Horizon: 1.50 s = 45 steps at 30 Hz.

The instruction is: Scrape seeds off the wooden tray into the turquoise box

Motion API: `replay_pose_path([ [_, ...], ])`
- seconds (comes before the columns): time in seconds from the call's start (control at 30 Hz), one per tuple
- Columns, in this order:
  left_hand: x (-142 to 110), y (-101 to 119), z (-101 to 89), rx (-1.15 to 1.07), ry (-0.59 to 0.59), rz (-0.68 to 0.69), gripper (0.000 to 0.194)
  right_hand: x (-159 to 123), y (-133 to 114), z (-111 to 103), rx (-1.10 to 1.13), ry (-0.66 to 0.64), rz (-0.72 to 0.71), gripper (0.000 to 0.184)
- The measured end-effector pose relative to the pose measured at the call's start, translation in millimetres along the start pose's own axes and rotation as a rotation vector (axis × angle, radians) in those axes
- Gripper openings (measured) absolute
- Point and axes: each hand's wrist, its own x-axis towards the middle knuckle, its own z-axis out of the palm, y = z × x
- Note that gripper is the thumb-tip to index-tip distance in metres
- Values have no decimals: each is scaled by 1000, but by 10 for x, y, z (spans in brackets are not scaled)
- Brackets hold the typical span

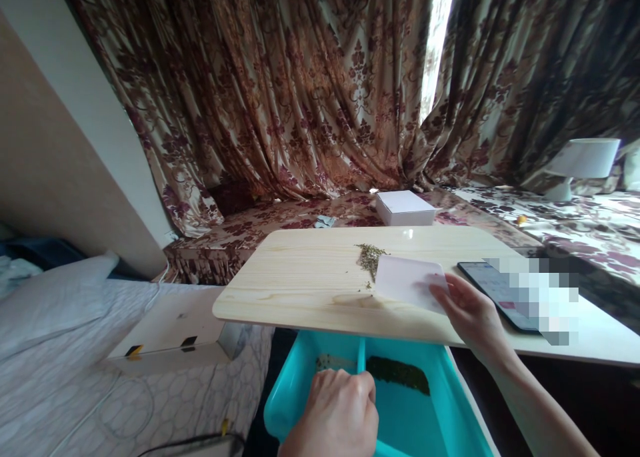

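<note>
Table (295, 263) up top, turquoise tray (457, 403) below its near edge. Left hand (337, 410) is curled by the tray's divider (361, 351), can't tell if it's gripping anything; right hand (470, 307) is pinching a white card (407, 280) by the leafy pile (369, 260) on the table. Looks like scraping to me, so the next push wants the card's edge low. Tray's right side has dark green bits (399, 375), left shows pale specks (326, 361).
</note>
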Motion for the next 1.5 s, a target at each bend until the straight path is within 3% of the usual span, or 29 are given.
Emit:
replay_pose_path([
  [0.43, -187, -350, -176, -104, 57, -179, 30, 40, 85, 168, 65, -75, -42, 42],
  [0.73, -172, -327, -200, -131, 56, -162, 28, 183, 175, 364, 91, -116, -31, 40],
  [1.03, -192, -311, -268, -90, 46, -182, 31, 33, -5, 166, 24, -196, 23, 40],
  [1.27, -185, -324, -251, -102, 65, -174, 30, -145, -48, -105, -29, -28, 62, 40],
  [1.37, -190, -320, -258, -109, 69, -170, 30, -206, 8, -111, -24, -31, 88, 43],
  [1.5, -212, -340, -278, -118, 76, -184, 29, -241, 28, -5, 31, -143, 72, 46],
])
